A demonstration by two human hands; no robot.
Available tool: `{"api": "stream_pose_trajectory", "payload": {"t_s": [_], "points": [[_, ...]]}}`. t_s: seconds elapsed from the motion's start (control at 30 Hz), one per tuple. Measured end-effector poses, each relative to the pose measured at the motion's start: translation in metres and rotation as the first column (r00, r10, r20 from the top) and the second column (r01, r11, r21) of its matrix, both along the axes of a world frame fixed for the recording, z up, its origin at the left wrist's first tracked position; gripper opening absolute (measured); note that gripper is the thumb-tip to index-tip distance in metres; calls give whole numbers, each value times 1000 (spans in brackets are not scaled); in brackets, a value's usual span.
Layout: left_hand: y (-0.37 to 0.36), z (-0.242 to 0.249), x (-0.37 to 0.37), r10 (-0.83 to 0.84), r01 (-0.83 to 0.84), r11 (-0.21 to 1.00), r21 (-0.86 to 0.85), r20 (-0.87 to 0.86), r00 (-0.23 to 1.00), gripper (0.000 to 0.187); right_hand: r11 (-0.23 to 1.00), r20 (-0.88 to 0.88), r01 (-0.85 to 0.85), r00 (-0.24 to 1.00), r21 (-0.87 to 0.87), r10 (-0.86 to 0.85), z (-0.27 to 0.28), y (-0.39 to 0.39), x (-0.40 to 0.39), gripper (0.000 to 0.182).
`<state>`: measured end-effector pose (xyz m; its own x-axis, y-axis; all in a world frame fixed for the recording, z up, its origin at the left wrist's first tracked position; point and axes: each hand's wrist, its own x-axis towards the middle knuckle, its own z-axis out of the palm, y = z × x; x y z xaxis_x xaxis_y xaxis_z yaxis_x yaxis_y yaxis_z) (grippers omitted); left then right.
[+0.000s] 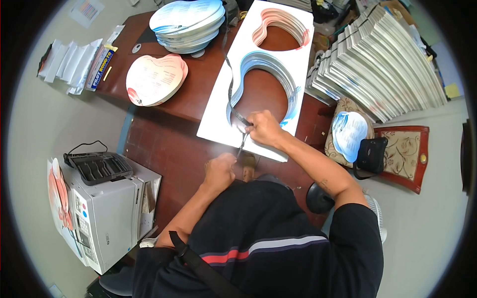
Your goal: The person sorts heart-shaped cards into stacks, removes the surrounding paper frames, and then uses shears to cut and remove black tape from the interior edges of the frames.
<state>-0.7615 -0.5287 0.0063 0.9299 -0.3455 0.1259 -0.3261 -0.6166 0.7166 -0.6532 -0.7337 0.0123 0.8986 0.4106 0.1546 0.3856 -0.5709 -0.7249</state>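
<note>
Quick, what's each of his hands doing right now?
Left hand: closed in a fist on the lower end of the thin dark strap.
Right hand: closed, pinching the same strap at the edge of the white die-cut card stack.

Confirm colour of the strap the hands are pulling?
Black strap, clearest in the head view.

The worktop [169, 144] is dark reddish wood with a dull sheen, the white cut-out sheets [233, 99] are smooth paper or card, the printer [107, 213] matt plastic, and the strap [231, 94] thin and dark.
</note>
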Motion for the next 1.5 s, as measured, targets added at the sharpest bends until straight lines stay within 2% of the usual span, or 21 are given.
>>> {"api": "stream_pose_trajectory", "payload": {"t_s": [0.03, 0.13, 0.23, 0.33, 0.37, 0.47, 0.5, 0.7, 0.8, 0.9, 1.0, 1.1, 1.2, 1.27, 1.33, 1.47, 1.5], "points": [[1, -3, 0, 20, -20, 999, -29, -5, 1000, 13, 1000, -23, -8, 1000, -7, 8, 1, 0, 3, 13], [3, -4, -3, 18, -20, 997, -68, -19, 1000, 10, 996, -290, 10, 956, -86, -35, 9, -6, 12, 17], [-1, 10, -3, 60, -35, 988, -152, 162, 985, 5, 967, -537, 208, 838, 146, -99, 9, -7, 12, 26], [-16, 22, 8, -76, 68, 938, -341, -8, 997, 3, 749, -752, 464, 656, 472, 68, 12, 17, 3, 33], [-21, 14, 12, -119, 37, 872, -489, -138, 983, 11, 705, -823, 540, 558, 460, 109, 17, 21, 2, 36], [-17, -9, 20, -135, -88, 899, -429, -464, 876, 13, 850, -615, 401, 779, 342, -120, -25, 29, 13, 36], [-19, -7, 19, -118, -81, 893, -443, -404, 907, 16, 911, -538, 348, 822, 219, -185, -24, 28, 13, 38], [-11, -13, 15, -159, -18, 848, -529, -287, 945, 21, 892, -643, 428, 726, 144, -244, -27, 30, 22, 39], [-9, -9, 14, -161, -26, 878, -479, -346, 924, 19, 872, -676, 456, 701, 181, -226, -33, 27, 23, 36], [-3, -20, 17, -234, -50, 817, -575, -409, 882, 16, 815, -787, 482, 615, 321, -54, -28, 13, 27, 29], [13, -3, 19, -271, -26, 764, -644, -357, 894, 15, 755, -806, 514, 591, 407, 31, 30, 4, 13, 25], [25, 12, 25, -64, -122, 741, -660, -250, 966, 14, 719, -759, 548, 649, 427, -44, 40, 0, 1, 25], [18, 17, 46, 63, -281, 731, -622, -349, 935, 14, 651, -737, 592, 672, 475, -73, 46, 5, -9, 24], [8, 19, 64, 97, -297, 781, -550, -363, 927, 14, 604, -732, 620, 675, 501, -87, 45, 8, -12, 24], [4, 27, 78, 105, -295, 848, -440, -407, 907, 14, 629, -725, 590, 687, 507, -60, 48, 4, -5, 24], [1, 38, 78, 1, -85, 975, -204, -380, 925, 22, 704, -712, 470, 698, 532, 72, 45, -2, 8, 22], [-1, 26, 76, -37, -15, 980, -197, -255, 966, 29, 724, -693, 417, 711, 550, 117, 45, -4, 14, 21]]}}
